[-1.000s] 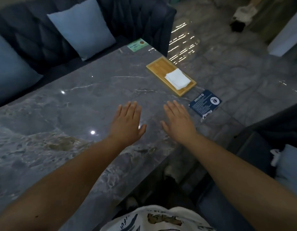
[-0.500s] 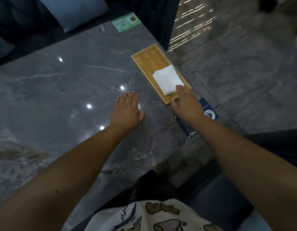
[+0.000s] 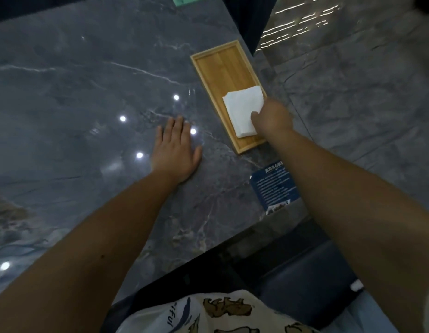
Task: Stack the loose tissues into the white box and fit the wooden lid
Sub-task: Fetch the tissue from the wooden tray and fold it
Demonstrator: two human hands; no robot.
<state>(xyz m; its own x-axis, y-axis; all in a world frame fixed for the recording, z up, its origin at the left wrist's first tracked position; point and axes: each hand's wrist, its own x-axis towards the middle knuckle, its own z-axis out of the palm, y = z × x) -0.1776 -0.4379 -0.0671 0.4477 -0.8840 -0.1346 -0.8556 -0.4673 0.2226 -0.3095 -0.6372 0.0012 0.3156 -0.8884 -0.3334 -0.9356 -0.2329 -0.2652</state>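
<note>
1. Head view, right of centre: the right hand (image 3: 272, 116) reaches onto a small stack of white tissues (image 3: 242, 111). The thumb lies on top of the stack and the other fingers curl at its right edge, so the grip looks closed on the tissues, though the fingertips are hidden.
2. The tissues rest on the near half of a shallow wooden tray (image 3: 223, 68), probably the wooden lid lying upside down. It sits near the right edge of the grey marble counter (image 3: 76, 92).
3. Centre of the frame: the left hand (image 3: 176, 150) lies flat on the counter, fingers spread, its grip open and holding nothing.
4. No white box shows anywhere in this view, so where the tissues must go cannot be told.
5. Risk: the sheets are loose and thin. A pinch at one edge may lift only the top few, or fan the stack out.
6. Risk: the tray is unheld and close to the counter's edge. A sideways drag on the tissues could push it off toward the floor at the right.
7. Lower right: a dark blue printed card (image 3: 273, 186) overhangs the counter's edge under the right forearm and could be brushed off.
</note>
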